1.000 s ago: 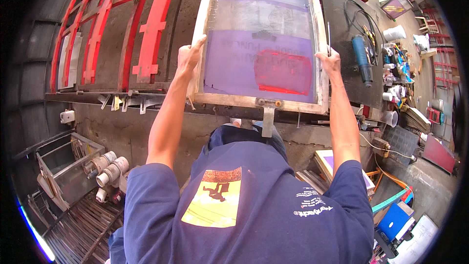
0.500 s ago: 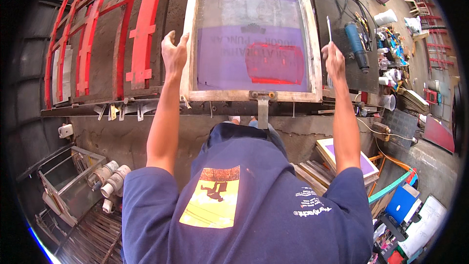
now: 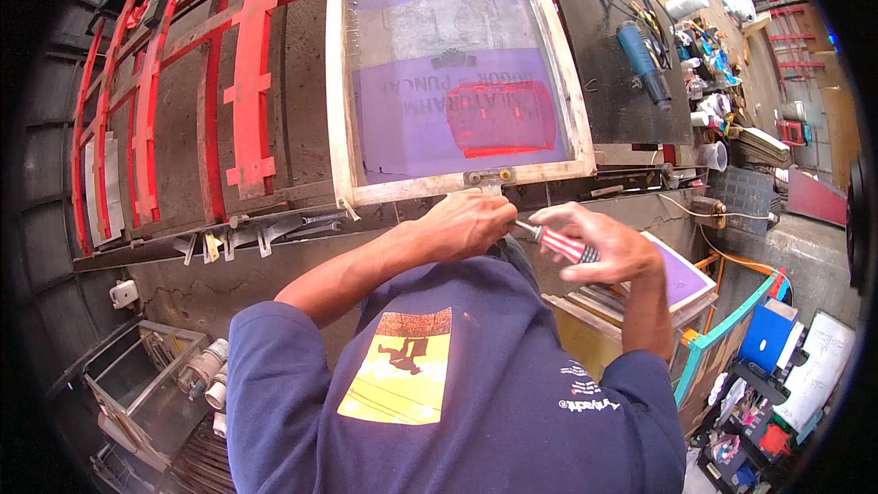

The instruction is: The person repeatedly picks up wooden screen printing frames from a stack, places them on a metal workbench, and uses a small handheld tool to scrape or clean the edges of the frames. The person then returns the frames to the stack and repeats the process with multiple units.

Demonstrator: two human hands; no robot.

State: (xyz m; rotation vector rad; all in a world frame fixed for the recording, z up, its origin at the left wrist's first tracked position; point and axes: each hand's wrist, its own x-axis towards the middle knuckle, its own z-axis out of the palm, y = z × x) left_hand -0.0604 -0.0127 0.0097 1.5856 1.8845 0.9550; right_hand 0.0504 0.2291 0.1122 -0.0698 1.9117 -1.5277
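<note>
A wooden screen-printing frame (image 3: 340, 128) with purple mesh and a red patch (image 3: 501, 117) lies on the dark workbench. A small metal clamp (image 3: 487, 177) sits at the middle of its near edge. Just below that clamp, my left hand (image 3: 466, 224) is curled into a fist around the metal shaft of a screwdriver. My right hand (image 3: 611, 247) grips the screwdriver's red-and-white striped handle (image 3: 562, 242). The tool's tip is hidden inside my left hand. I wear a navy shirt with a yellow print.
Red metal rails (image 3: 247, 82) run across the bench to the left. A blue power tool (image 3: 645, 69), cables and cups (image 3: 713, 155) lie at the right. Stacked purple screens (image 3: 681, 279) stand lower right. A metal rack (image 3: 137, 384) with white tubes (image 3: 206, 370) sits lower left.
Both hands let go of the frame's side edges and came down to its near edge. My right hand now holds a screwdriver, and my left hand has closed on its shaft.
</note>
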